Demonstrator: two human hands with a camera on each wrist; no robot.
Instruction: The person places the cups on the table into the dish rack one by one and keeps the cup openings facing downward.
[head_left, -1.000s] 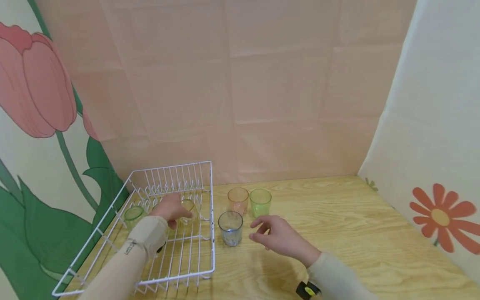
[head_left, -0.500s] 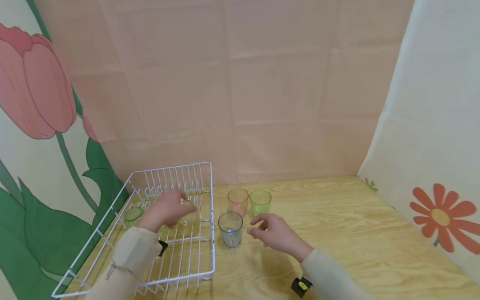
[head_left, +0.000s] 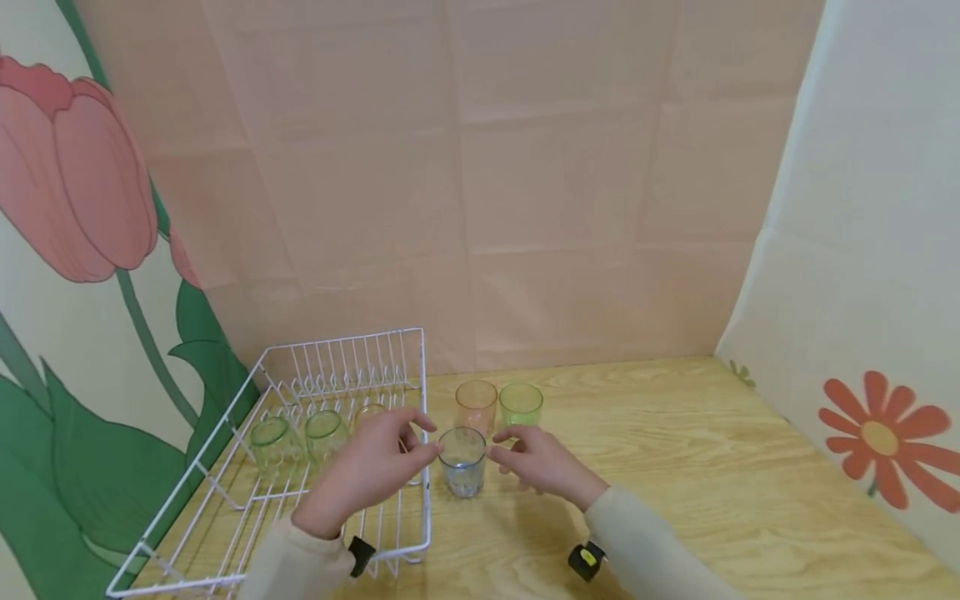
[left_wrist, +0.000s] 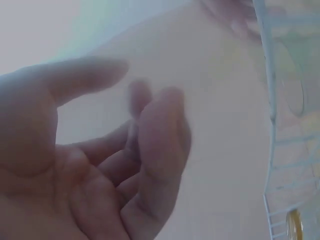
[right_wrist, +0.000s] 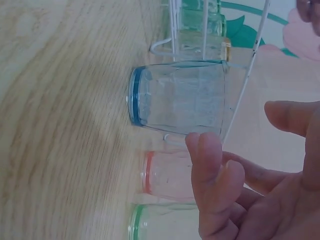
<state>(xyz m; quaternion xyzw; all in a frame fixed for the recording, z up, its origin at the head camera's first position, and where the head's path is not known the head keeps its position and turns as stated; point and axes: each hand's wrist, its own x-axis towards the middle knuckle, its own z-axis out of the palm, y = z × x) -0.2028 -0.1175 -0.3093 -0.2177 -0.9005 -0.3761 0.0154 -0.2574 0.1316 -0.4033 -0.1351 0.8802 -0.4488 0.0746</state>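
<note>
A bluish clear glass (head_left: 463, 477) stands upright on the table, with a hand on each side of it. To its left, my left hand (head_left: 367, 467) hovers over the rack's right side, fingers loosely bent around nothing. The left wrist view shows that same hand (left_wrist: 115, 150) with a gap between thumb and fingertips. Just right of the glass is my right hand (head_left: 551, 468), relaxed and holding nothing. Behind the bluish glass stand an orange glass (head_left: 476, 402) and a light green glass (head_left: 522, 402). In the right wrist view the blue-based glass (right_wrist: 180, 95) lies beyond my fingertips.
A white wire dish rack (head_left: 427, 533) occupies the table's left. Inside it are a green glass (head_left: 273, 446), another green glass (head_left: 326, 429) and a yellowish glass (head_left: 369, 412), partly hidden by my left hand. Wood-grain table (head_left: 675, 467) extends right; a pinkish sheet (head_left: 562, 208) hangs behind.
My left hand has let go of the yellowish glass in the rack and moved right and nearer, toward the bluish glass. The right hand has shifted slightly left.
</note>
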